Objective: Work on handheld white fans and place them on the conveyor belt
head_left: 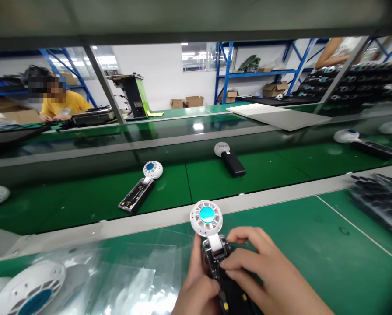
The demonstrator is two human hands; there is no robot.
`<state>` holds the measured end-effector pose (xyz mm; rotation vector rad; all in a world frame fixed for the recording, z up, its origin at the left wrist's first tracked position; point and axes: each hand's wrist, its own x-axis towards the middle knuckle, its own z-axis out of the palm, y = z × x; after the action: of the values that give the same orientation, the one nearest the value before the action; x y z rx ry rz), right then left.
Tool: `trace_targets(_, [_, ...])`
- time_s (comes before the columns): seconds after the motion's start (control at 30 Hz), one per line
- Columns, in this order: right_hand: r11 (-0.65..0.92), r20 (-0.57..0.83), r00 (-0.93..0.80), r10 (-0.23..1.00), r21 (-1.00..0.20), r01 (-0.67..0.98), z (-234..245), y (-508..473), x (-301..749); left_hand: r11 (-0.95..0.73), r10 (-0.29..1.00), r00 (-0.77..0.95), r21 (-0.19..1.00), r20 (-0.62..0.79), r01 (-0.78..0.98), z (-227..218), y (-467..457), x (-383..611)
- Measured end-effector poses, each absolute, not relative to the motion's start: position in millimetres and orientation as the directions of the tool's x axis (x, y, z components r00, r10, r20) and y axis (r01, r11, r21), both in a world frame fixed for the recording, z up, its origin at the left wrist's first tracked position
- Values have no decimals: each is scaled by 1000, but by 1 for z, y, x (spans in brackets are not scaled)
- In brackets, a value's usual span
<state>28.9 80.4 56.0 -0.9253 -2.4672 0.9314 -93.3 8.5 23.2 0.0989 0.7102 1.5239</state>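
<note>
and there was the long green lane (pixel 281 175), stretched right across twelve o'clock, with the green worktable (pixel 317 245) on the near side of its pale rail (pixel 281 195). clear plastic bags (pixel 146 262) glared at nine o'clock, close to the work; dark pieces (pixel 379 201) lay bunched out between two and three, well clear of it.

in to the hands! the left hand (pixel 197 286) had the handheld fan (pixel 215 262) gripped from the left, thumb along its edge, a sound steady hold. the right hand (pixel 268 264) came in from four o'clock, fingers bent and tips down on the fan; whether they pinched some small part, nobody could tell.

the fan sat at the centre of the clock, its black handle (pixel 212 264) open-faced, its white head (pixel 196 218) aimed just short of twelve. the step looked like close fingertip work below the white neck (pixel 215 242), so good form meant light, straight pressure, the left hand bracing behind the spot and no twisting at that neck.

and the tiny yellow bits (pixel 226 306), down near six: those deserved care, with the left thumb best kept to the rim.
</note>
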Motion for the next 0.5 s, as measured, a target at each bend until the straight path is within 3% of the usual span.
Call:
trace_targets(0.1, [263,-57,-625,778,-874,408,47,80,24,67,926,-127,487,-354,-871,24,8,-93])
trace_targets(0.23, [-46,-166,-644,747,-979,199,34,80,17,81,914,-151,534,-376,-842,20,7,-91])
trace_targets(0.37, [-90,-94,-693,714,-995,43,24,76,14,108,907,-221,707,-357,-699,9,5,-91])
trace_targets(0.5, [-81,-42,-635,772,-996,-32,9,72,15,55,911,-312,830,-269,-555,-2,1,-87])
